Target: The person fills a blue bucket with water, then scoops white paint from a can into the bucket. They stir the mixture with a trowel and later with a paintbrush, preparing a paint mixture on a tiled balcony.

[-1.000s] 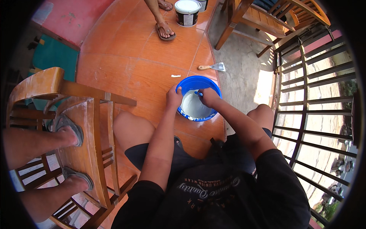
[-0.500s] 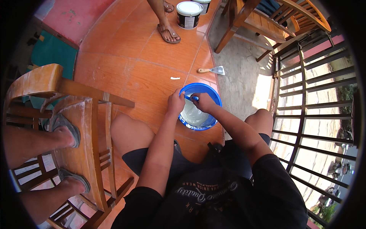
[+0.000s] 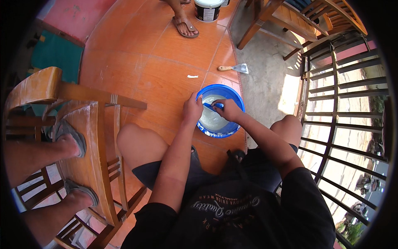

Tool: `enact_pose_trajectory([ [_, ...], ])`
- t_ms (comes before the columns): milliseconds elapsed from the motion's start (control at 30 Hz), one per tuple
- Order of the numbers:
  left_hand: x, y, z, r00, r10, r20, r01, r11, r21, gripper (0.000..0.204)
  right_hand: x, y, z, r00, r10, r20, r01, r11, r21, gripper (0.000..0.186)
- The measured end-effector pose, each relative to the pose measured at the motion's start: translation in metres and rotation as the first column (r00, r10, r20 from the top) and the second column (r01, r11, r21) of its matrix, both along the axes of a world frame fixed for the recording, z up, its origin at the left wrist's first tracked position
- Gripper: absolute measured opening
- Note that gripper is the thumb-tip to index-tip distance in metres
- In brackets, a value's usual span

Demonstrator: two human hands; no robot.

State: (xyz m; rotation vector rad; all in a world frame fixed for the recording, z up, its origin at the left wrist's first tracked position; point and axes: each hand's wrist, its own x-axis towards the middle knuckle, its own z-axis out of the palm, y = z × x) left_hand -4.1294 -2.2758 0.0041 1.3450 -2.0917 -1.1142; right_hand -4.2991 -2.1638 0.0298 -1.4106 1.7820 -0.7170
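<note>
A blue bucket [image 3: 239, 96] stands on the tiles between my knees, with white, paint-like paste [image 3: 213, 121] inside and smeared along its near wall. My left hand [image 3: 192, 108] is closed on the bucket's left rim. Over the paste, my right hand [image 3: 229, 110] grips a blue-handled tool [image 3: 210, 107]; its working end is too small or hidden to name. Beyond the bucket lies a putty knife [image 3: 233, 68] with a wooden handle and flat metal blade. A small white scrap [image 3: 192, 76] rests on the tiles near it.
At the far side stands a lidded black-and-white tub [image 3: 207, 11], another partly behind it, beside a person's sandalled foot [image 3: 185, 26]. Another person's feet rest on a wooden chair [image 3: 85, 120] at left. A slatted railing [image 3: 331, 112] runs along the right; more wooden chairs [image 3: 290, 25] stand far right.
My right hand has moved slightly right with the blue-handled tool, and more of the tool shows. The view has shifted a little; my left hand still holds the rim.
</note>
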Motion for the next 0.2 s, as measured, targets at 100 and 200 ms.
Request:
enact_pose_trajectory([
  [100, 0.001, 0.0, 0.005, 1.0, 0.003, -0.014, -0.003, 1.0, 0.02, 0.026, -0.003, -0.005, -0.006, 0.965, 0.14, -0.222, -0.155, 0.986, -0.052, 0.032],
  [200, -0.001, -0.001, 0.014, 1.0, 0.001, 0.007, -0.002, 0.999, 0.035, 0.027, 0.001, 0.006, -0.013, 0.933, 0.252, -0.255, -0.234, 0.967, 0.101, 0.037],
])
